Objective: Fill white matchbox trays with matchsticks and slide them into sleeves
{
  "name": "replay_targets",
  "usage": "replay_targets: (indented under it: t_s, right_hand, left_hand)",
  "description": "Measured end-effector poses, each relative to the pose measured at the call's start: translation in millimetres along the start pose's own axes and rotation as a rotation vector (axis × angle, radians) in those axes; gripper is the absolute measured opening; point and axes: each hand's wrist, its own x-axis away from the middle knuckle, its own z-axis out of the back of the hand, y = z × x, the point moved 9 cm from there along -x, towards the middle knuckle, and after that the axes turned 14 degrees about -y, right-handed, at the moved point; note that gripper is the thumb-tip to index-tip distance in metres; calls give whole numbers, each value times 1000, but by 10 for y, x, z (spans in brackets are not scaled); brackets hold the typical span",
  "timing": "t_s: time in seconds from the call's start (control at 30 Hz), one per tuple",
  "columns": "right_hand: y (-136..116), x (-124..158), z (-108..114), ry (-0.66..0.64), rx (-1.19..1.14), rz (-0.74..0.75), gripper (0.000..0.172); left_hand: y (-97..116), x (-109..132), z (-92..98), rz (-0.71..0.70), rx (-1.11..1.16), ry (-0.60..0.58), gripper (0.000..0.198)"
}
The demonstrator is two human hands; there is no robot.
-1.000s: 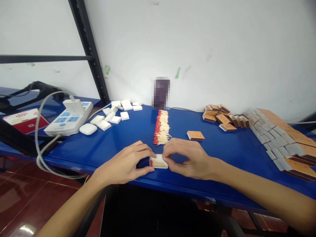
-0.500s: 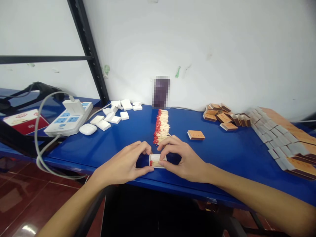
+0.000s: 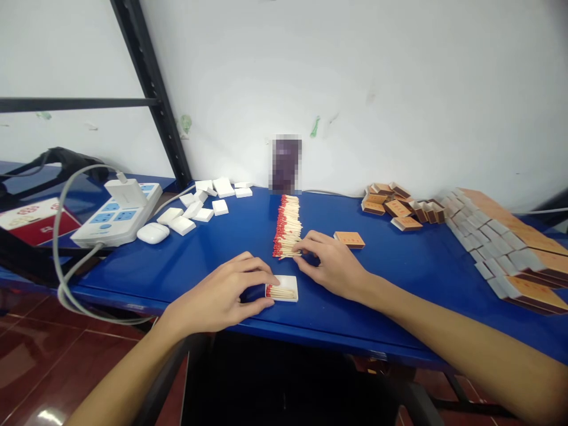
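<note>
A small white matchbox tray (image 3: 283,289) with red-tipped matches in it lies near the front edge of the blue table (image 3: 399,278). My left hand (image 3: 226,293) pinches the tray's left end between thumb and forefinger. My right hand (image 3: 331,263) rests a little beyond the tray, its fingertips closed on the near end of a long row of red-tipped matches (image 3: 287,225). A single orange matchbox sleeve (image 3: 349,239) lies just right of that hand.
Loose white trays (image 3: 202,204), a white earbud case (image 3: 149,232) and a power strip (image 3: 113,213) with a grey cable sit at the left. Orange sleeves (image 3: 399,206) lie piled at back right, beside long stacked rows of boxes (image 3: 506,248). A black rack post (image 3: 151,94) stands behind.
My right hand has left the tray and moved up to the near end of the match row. My left hand stays on the tray.
</note>
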Motion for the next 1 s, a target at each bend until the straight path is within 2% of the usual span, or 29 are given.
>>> replay_targets:
  t_s: [0.17,0.47,0.87,1.0]
  right_hand:
    - [-8,-30,-17,5,5,1,9]
    - [-100,20,-50,-27,-11,42,7]
    - [-257,96,-37,-71,-53,105,8]
    - [-119,60,28,-19,-63,-5,10]
  left_hand:
    - [-6,4,-9,-4,-19,-15,21]
    - [65,5,-18,-95,30,-1,37]
    - [-54,4,-16,71,-65,-3,51]
    - [-52,5,-22,65,-79,-11,49]
